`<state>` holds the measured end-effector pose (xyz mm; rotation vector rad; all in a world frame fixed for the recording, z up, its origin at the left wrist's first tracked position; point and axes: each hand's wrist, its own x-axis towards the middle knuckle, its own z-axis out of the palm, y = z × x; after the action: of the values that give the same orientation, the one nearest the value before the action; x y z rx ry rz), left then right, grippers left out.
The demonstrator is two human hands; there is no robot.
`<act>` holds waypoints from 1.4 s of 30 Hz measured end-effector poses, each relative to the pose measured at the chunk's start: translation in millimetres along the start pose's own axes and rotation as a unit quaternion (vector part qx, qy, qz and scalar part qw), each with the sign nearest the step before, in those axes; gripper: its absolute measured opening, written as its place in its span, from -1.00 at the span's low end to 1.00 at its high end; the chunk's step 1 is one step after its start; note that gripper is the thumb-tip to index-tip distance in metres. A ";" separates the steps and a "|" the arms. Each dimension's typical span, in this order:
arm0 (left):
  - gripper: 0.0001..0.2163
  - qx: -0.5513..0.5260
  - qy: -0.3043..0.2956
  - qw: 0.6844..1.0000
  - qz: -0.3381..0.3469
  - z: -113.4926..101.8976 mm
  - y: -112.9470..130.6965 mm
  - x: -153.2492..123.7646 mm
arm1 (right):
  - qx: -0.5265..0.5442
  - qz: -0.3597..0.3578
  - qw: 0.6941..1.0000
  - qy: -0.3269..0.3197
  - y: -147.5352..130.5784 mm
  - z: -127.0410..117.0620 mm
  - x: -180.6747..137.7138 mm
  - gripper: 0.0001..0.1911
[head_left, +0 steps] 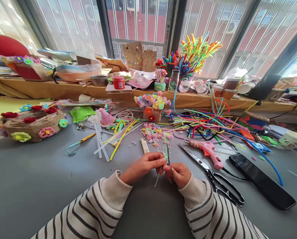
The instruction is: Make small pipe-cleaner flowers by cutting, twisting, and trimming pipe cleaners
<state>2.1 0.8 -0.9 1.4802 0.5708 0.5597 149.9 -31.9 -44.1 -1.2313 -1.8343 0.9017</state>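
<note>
My left hand (148, 164) pinches a thin pale strip, perhaps a pipe cleaner (158, 178), whose tail hangs below the fingers. My right hand (180, 175) is closed around small scissors (168, 154), their blades pointing away from me. Both hands meet over the grey table (88, 199), fingertips almost touching. Pale green fluff lies just beyond the blades. Past it is a pile of pink and green pipe cleaner snippets (153, 132). A cream-coloured stick-shaped object (145, 145) lies beyond my left hand.
To the right lie large scissors (200, 162), a pink glue gun (208, 151) and a black phone (261, 181). Loose pipe cleaners (203, 122) sprawl behind. At left are glue sticks (101, 141), a crochet hook (80, 142) and a flower-trimmed basket (34, 127). A flower box (152, 114) stands ahead.
</note>
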 end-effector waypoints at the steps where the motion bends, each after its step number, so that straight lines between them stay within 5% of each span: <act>1: -0.80 0.003 0.006 1.000 0.004 0.0 -0.1 0.3 | -0.003 0.000 1.000 0.004 -0.7 -0.2 0.3 -0.41; 9: -0.83 0.006 0.070 0.997 0.017 0.0 0.5 2.8 | -0.054 -0.003 0.998 -0.025 -4.7 0.6 -0.8 -0.44; 42: -0.85 -0.002 0.057 0.998 0.002 0.1 1.1 2.4 | -0.069 -0.013 0.998 -0.009 -5.7 0.6 -0.8 -0.42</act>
<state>3.9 2.4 0.1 1.4521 0.6556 0.6509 147.2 -34.5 -39.7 -1.2825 -1.9493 0.7851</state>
